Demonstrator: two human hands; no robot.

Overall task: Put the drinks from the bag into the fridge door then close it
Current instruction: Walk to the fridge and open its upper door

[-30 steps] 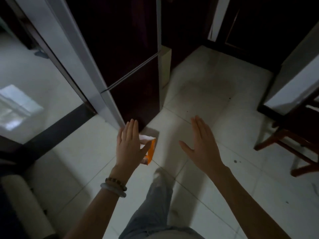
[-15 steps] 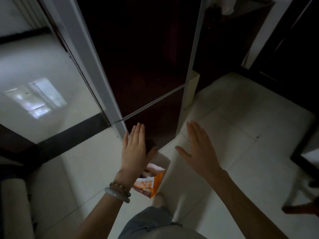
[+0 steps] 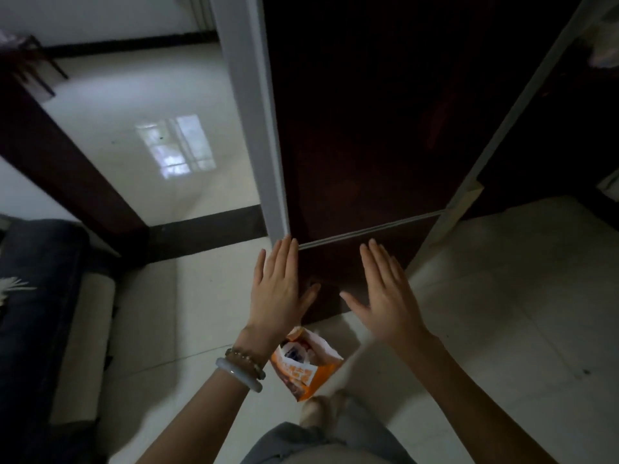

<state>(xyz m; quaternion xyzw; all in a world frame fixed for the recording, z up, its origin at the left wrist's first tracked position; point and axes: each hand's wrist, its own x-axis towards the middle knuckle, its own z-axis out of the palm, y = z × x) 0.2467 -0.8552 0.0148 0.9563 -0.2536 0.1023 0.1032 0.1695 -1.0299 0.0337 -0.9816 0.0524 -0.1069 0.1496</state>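
A tall dark maroon fridge stands right in front of me with its doors shut; a thin silver seam separates the upper door from the lower one. My left hand and my right hand are both flat, fingers stretched, held before the lower door just under that seam; contact with the door is not clear. An orange and white bag stands on the floor tiles under my left wrist, top open. No drinks are visible.
A grey door frame runs along the fridge's left side, with a glossy tiled room beyond. A dark sofa fills the left edge. My foot is just behind the bag. Pale floor tiles spread to the right.
I have stepped closer and my view has tilted up: the fridge now fills the middle. Both open hands rose from over the floor to in front of the lower door. The bag stays put.
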